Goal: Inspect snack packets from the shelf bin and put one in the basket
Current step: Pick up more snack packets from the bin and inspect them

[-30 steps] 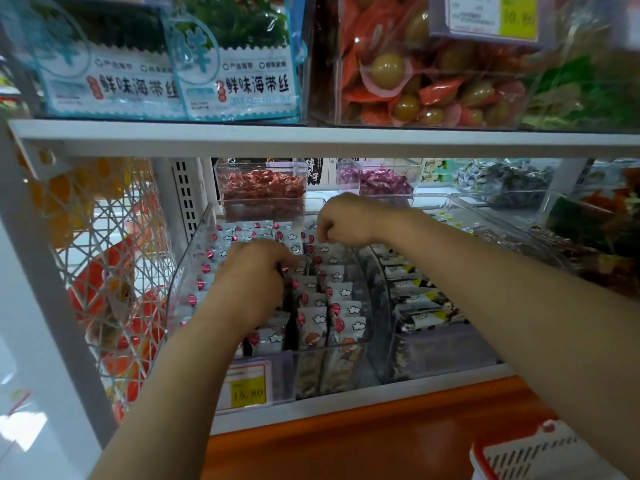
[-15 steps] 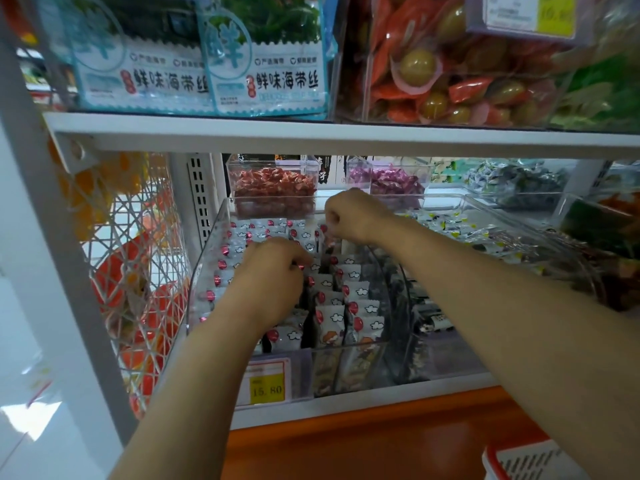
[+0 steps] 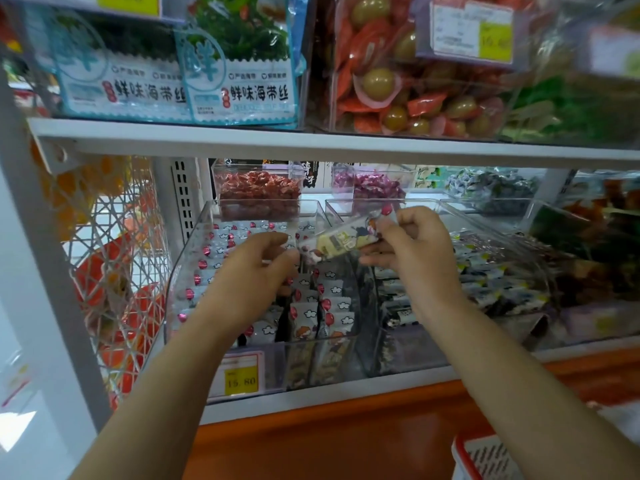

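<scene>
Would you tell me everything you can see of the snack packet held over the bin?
The snack packet is an oblong pouch of glossy film, pale yellow in the middle with a printed label, white at the ends with red dots. It lies nearly level, right end higher, above the clear shelf bin. The right hand pinches its right end; the left hand is at its left end, contact unclear.

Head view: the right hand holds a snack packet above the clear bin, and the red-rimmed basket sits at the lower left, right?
Not quite: the head view shows the basket at the lower right, not left. The rest holds: the right hand holds the snack packet above the clear bin.
</scene>
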The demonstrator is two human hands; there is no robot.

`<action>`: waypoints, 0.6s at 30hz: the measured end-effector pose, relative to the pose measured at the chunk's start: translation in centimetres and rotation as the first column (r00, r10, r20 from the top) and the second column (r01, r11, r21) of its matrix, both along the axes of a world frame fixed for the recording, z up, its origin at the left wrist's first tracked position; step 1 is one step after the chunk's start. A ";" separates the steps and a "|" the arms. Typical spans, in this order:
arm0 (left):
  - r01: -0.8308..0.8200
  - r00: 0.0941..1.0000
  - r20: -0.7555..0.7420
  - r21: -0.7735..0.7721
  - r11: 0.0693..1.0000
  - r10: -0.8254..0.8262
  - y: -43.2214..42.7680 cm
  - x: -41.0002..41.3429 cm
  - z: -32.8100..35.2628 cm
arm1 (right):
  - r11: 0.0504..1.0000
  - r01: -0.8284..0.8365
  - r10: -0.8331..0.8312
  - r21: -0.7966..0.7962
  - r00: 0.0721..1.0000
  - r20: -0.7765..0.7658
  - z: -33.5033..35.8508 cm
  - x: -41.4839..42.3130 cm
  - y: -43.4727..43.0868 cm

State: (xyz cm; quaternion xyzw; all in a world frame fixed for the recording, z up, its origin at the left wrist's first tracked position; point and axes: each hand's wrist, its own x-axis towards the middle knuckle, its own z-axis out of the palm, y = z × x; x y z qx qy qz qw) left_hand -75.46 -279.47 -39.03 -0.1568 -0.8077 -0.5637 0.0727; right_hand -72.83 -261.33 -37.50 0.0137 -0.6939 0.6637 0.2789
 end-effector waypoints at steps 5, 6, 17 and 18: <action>0.058 0.988 0.117 0.309 0.949 -0.099 0.3 1.1 0.1 | 0.937 -0.209 0.229 -0.282 0.972 0.043 -0.4 1.7 0.3; 0.057 0.984 0.138 0.353 0.934 -0.112 0.2 1.2 0.1 | 0.917 -0.231 0.260 -0.325 0.964 0.049 -0.5 1.9 0.5; -0.013 0.899 0.321 0.699 0.715 -0.297 0.5 1.9 0.5 | 0.709 -0.284 0.516 -0.646 0.833 0.200 -0.6 2.4 1.4; -0.025 0.893 0.330 0.715 0.699 -0.305 0.6 2.0 0.6 | 0.666 -0.270 0.532 -0.695 0.825 0.190 -0.5 2.5 1.3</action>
